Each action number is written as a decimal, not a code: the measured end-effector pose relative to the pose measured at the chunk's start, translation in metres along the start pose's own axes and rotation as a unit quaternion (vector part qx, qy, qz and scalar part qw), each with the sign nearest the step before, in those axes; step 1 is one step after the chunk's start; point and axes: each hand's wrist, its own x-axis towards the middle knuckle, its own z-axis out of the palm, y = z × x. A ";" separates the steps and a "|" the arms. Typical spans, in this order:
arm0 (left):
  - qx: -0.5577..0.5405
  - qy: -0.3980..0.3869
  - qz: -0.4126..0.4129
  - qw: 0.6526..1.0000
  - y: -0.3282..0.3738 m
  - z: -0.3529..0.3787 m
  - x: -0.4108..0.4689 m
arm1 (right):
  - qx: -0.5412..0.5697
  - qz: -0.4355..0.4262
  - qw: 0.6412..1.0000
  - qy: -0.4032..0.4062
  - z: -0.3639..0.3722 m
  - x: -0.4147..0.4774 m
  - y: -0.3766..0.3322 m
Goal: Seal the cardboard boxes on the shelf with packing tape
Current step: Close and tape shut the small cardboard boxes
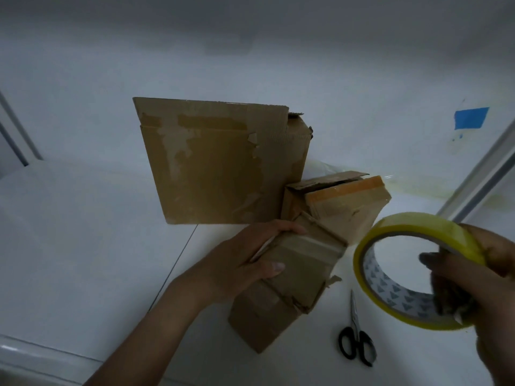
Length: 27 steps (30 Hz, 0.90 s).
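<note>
— Which box is being worked on?

— The small box [289, 274], the nearest of the three on the white shelf [83, 246]. It lies tilted with its ragged flaps folded down. I see no fresh strip over the seam, so I'd say sealing hasn't begun on this one and they're only getting ready.

— What holds it?

— The left hand [250, 257] grips its far upper end, fingers curled over the edge and thumb flat on the top face. The forearm comes in low from the near left.

— And the tape?

— The tape roll [418, 222] hangs in the air just right of the small box, not touching it. The right hand [490, 268] grasps it with fingers hooked through the core, and the roll's opening is turned towards us. I can't tell whether a loose end is lifted.

— So what's next?

— My guess is they find the tape's end, carry it to the flap seam and press it down. The left hand would pin the flaps shut while the strip is drawn along. The scissors [355, 338] lie closed on the shelf to the small box's right, below the roll, handy for the cut.

— And the other boxes?

— A middle box [342, 207] sits right behind the small box with its flap ajar, though I can't say if they touch. A large box [217, 162] stands behind it to the left.
</note>
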 end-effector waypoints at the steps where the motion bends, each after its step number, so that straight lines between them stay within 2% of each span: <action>1: 0.008 0.008 0.002 1.000 -0.002 -0.004 -0.001 | 0.005 -0.007 1.000 0.004 0.004 0.000 0.001; 5: 0.083 0.087 0.040 0.992 0.000 -0.013 -0.007 | 0.014 -0.003 1.000 -0.006 0.024 -0.002 -0.002; 8: 0.240 0.161 0.017 0.957 0.017 0.002 -0.014 | 0.047 0.016 0.999 0.003 0.036 -0.003 -0.009; 12: 0.309 0.087 -0.074 0.944 0.035 0.020 -0.018 | 0.055 0.001 0.998 0.018 0.039 -0.005 -0.018; 14: 0.326 0.122 -0.025 0.937 0.027 0.023 -0.014 | 0.062 0.003 0.998 0.016 0.039 -0.005 -0.024; 16: 0.300 0.175 0.019 0.937 0.015 0.023 -0.012 | 0.065 0.001 0.998 0.001 0.039 -0.002 -0.027; 18: 0.295 0.179 0.014 0.939 0.007 0.017 -0.007 | 0.094 0.001 0.995 -0.031 0.043 0.000 -0.026; 22: 0.301 0.184 0.021 0.936 0.004 0.011 0.000 | 0.244 0.020 0.961 -0.125 0.059 -0.002 -0.024; 27: 0.188 0.331 0.050 0.923 0.018 0.038 -0.015 | 0.267 -0.001 0.952 -0.152 0.075 -0.010 -0.022</action>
